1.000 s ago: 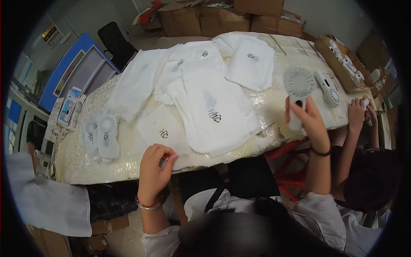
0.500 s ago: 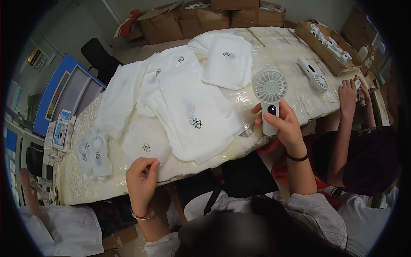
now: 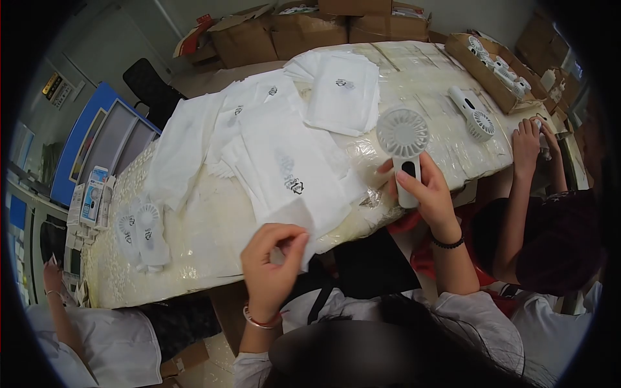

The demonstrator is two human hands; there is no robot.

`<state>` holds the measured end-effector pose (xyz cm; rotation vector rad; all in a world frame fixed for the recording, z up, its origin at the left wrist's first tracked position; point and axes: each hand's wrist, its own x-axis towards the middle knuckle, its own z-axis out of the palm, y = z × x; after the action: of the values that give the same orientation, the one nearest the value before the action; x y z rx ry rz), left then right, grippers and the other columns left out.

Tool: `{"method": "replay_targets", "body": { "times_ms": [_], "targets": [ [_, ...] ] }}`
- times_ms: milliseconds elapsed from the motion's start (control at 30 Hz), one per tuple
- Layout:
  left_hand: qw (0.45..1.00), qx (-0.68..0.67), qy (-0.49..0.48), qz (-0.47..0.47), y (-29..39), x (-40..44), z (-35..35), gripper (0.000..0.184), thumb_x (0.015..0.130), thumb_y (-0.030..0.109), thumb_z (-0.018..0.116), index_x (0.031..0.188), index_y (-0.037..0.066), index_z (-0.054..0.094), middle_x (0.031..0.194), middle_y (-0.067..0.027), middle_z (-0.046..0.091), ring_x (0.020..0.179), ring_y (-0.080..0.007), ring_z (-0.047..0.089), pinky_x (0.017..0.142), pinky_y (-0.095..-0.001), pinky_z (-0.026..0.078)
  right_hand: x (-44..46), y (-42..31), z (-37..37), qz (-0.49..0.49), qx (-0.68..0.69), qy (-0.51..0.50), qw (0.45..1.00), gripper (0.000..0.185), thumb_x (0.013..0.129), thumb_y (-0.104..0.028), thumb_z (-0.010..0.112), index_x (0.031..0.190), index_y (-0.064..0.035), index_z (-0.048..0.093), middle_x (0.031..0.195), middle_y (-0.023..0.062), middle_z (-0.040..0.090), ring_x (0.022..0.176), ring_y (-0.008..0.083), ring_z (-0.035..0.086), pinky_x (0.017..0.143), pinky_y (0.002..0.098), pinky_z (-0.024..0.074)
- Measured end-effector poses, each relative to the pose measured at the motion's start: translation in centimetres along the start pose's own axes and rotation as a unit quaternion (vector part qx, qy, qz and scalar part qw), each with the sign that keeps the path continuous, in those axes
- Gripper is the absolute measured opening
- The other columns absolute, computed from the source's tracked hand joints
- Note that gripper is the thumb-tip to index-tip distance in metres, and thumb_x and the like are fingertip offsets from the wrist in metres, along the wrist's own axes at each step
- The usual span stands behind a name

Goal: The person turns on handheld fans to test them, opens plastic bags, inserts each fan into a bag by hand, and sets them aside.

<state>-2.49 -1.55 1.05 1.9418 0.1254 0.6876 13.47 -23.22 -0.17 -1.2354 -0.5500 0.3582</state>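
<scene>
So the small white plastic handheld fan with the round ribbed head [image 3: 403, 132] is up off the surface in the right hand [image 3: 431, 197], by the near edge of the yellowish, clear-plastic-wrapped desk [image 3: 210, 252]. That grip is wrapped snugly round the handle, thumb laid across the front just below the dark display window. Over on the left hand [image 3: 270, 268], the grip is a tight thumb-and-forefinger pinch on a thin, milky-white translucent pouch [image 3: 299, 216], which hangs in front of the big pile of white printed pouches [image 3: 284, 181]. Can't tell from here whether its mouth is parted. My guess is the fan's light but stiff, with a smooth shell that could slip a bit, so the handle's the place to hold it; I'd keep any squeeze off the thin ribs, they look like the fragile bit. The pouch, I reckon, is floppy, next to weightless and easy to crease, so fingertips right at an edge make sense. Another white fan [image 3: 480, 124] lies near the brown cardboard tray [image 3: 484, 82], and two pouch-wrapped fans [image 3: 150, 239] sit off to the left.
</scene>
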Motion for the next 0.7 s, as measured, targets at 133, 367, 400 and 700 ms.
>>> {"method": "replay_targets", "body": {
  "times_ms": [133,367,400,700],
  "targets": [
    [0.997,0.014,-0.054,-0.046,-0.2,-0.6,1.2,0.005,0.080,-0.002,0.064,0.083,0.001,0.061,0.076,-0.0034,0.056,0.057,-0.0084,0.046,0.053,-0.0210,0.037,-2.9,-1.4,-0.3,0.133,0.116,-0.160,0.971,0.077,0.084,-0.009,0.060,0.145,-0.0038,0.013,0.100,0.0189,0.062,0.059,0.0150,0.061,0.052,0.0241,0.0492],
    [0.978,-0.082,-0.178,-0.079,-0.1,-2.2,1.3,0.007,0.085,-0.002,0.059,0.091,0.002,0.057,0.083,-0.0011,0.052,0.071,-0.0060,0.047,0.061,-0.0190,0.038,-4.4,1.6,1.6,0.322,0.282,-0.400,0.810,0.087,0.086,-0.004,0.056,0.148,-0.0089,-0.005,0.090,0.0207,0.064,0.058,0.0167,0.064,0.052,0.0247,0.0510],
    [0.978,-0.081,-0.177,-0.077,-0.1,-2.3,0.9,0.007,0.085,-0.002,0.059,0.091,0.002,0.057,0.083,-0.0011,0.052,0.071,-0.0060,0.047,0.061,-0.0190,0.038,-4.3,1.7,1.7,0.321,0.282,-0.401,0.811,0.087,0.086,-0.004,0.056,0.148,-0.0089,-0.005,0.090,0.0207,0.064,0.058,0.0167,0.064,0.052,0.0247,0.0510],
    [0.916,0.039,0.307,0.255,4.6,3.2,-9.7,0.011,0.090,0.004,0.053,0.099,-0.001,0.052,0.105,-0.0097,0.058,0.100,-0.0186,0.054,0.086,-0.0304,0.044,-5.1,2.4,-0.5,0.292,0.145,-0.388,0.862,0.063,0.089,-0.011,0.058,0.142,0.0004,0.026,0.090,0.0162,0.066,0.061,0.0120,0.063,0.055,0.0224,0.0517]
  ]
}}
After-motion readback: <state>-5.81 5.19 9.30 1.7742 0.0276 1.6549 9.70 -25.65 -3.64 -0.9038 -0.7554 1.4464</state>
